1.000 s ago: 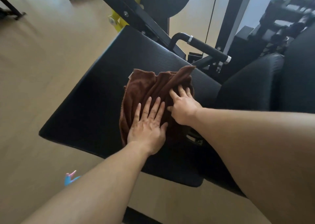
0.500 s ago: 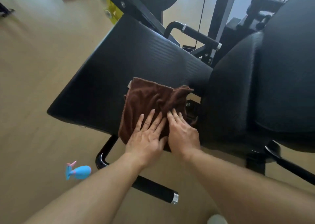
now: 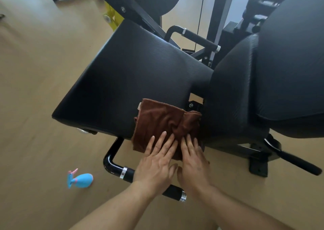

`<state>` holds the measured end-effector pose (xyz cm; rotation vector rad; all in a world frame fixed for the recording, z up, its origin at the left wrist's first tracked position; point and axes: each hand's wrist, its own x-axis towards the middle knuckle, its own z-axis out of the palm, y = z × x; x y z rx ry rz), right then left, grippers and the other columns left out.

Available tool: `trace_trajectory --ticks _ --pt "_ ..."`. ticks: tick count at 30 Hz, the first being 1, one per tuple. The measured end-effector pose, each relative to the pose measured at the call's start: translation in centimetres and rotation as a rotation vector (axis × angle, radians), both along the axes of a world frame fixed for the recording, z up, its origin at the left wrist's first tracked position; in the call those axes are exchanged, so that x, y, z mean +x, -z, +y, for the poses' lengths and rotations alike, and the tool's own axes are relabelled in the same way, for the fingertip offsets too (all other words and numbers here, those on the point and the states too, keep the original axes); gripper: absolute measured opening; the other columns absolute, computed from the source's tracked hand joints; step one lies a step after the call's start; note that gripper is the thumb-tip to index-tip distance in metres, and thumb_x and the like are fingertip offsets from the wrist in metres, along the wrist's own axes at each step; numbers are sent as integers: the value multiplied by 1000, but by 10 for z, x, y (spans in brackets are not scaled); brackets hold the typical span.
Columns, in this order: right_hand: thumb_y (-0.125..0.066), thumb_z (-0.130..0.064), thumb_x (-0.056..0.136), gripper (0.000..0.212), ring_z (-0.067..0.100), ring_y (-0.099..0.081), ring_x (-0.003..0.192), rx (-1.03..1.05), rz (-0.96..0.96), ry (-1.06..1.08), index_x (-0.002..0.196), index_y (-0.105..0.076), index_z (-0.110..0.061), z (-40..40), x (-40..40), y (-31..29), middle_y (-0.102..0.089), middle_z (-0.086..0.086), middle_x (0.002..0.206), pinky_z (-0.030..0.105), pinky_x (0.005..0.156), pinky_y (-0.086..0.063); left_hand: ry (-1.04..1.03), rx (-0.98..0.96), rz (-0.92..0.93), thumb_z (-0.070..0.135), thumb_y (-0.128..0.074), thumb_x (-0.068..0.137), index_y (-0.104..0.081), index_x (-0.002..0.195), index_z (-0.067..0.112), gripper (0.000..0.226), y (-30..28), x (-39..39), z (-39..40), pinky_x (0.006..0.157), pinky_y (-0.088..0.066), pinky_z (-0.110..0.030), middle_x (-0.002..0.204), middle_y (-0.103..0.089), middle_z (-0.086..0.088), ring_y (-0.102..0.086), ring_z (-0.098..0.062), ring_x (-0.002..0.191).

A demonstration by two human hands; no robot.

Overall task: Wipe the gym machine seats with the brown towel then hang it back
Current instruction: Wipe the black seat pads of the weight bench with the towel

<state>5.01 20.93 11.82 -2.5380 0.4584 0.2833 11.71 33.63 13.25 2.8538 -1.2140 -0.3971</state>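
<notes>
A brown towel [image 3: 163, 124] lies over the near edge of the black padded seat [image 3: 133, 75] of a gym machine, partly hanging past the edge. My left hand [image 3: 156, 163] presses flat on the towel's lower part with straight fingers. Right beside it, my right hand [image 3: 194, 161] also presses on the towel with fingers straight. A second black pad [image 3: 233, 89], the backrest, rises at the right of the seat.
A black handle bar [image 3: 122, 170] with chrome rings sticks out under the seat, below my hands. A blue and pink spray bottle [image 3: 80, 179] lies on the wooden floor at the left. Another handle [image 3: 198, 37] and the black and yellow machine frame [image 3: 133, 11] stand behind.
Both hands have drawn the towel across the seat toward me, from the seat's middle to its near edge. The towel now hangs partly over the edge.
</notes>
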Motion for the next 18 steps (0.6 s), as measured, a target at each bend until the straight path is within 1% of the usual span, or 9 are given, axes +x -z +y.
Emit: trace_trajectory --ticks 1,3,4,6,8,10,12,15,18 --pt "-56 -20 95 94 16 23 149 12 -25 6 157 14 -23 2 2 0 25 -6 161 29 122 6 -15 -5 -1 46 -36 94 -15 156 24 69 -1 0 0 120 -1 -43 165 -9 6 7 -13 153" --pt "-57 -28 96 92 16 23 150 17 -60 -9 158 12 -27 3 7 1 21 -8 164 30 123 6 -57 -17 -18 43 -34 95 -24 155 22 65 -2 2 3 119 -8 -43 164 -16 4 -3 -16 154" --pt "-56 -32 97 92 15 24 150 17 -73 -29 157 13 -28 3 9 2 20 -9 164 32 124 5 -71 -20 -29 44 -32 96 -24 155 22 64 -3 4 6 120 -9 -42 164 -16 4 -3 -16 153" --pt "-55 -40 97 91 16 25 150 7 -98 -75 157 13 -30 6 15 4 20 -9 165 35 125 6 -89 -28 -53 48 -25 98 -20 156 25 64 -5 10 14 121 -7 -41 166 -10 5 3 -13 153" --pt "-55 -44 96 90 17 24 151 -4 -133 -113 158 8 -30 10 24 1 16 -8 165 35 123 10 -125 -43 -70 51 -20 99 -15 157 28 63 -9 18 23 123 -7 -42 166 -6 8 7 -10 153" --pt "-56 -46 95 90 18 23 151 -8 -179 -159 159 4 -29 16 36 -7 13 -7 166 35 123 11 -183 -65 -90 52 -22 99 -17 156 30 61 -18 27 33 124 -8 -41 165 -10 9 3 -9 153" --pt "-55 -46 95 91 21 24 151 -23 -180 -222 159 7 -29 24 52 -15 16 -6 165 39 124 9 -200 -71 -102 53 -25 99 -19 156 31 61 -25 39 45 124 -6 -41 165 -13 10 0 -8 153" --pt "-55 -47 94 94 26 26 150 -30 -163 -311 158 12 -31 39 86 -26 19 -4 166 45 125 6 -209 -35 -185 51 -26 100 -21 155 30 59 -37 66 73 124 -4 -41 164 -18 9 -4 -10 153" --pt "-58 -46 92 95 29 21 151 18 -181 -422 160 6 -30 57 129 -41 12 0 168 48 125 5 -271 6 -250 47 -24 100 -27 154 28 58 -55 96 104 124 -2 -44 163 -24 6 -10 -13 153"
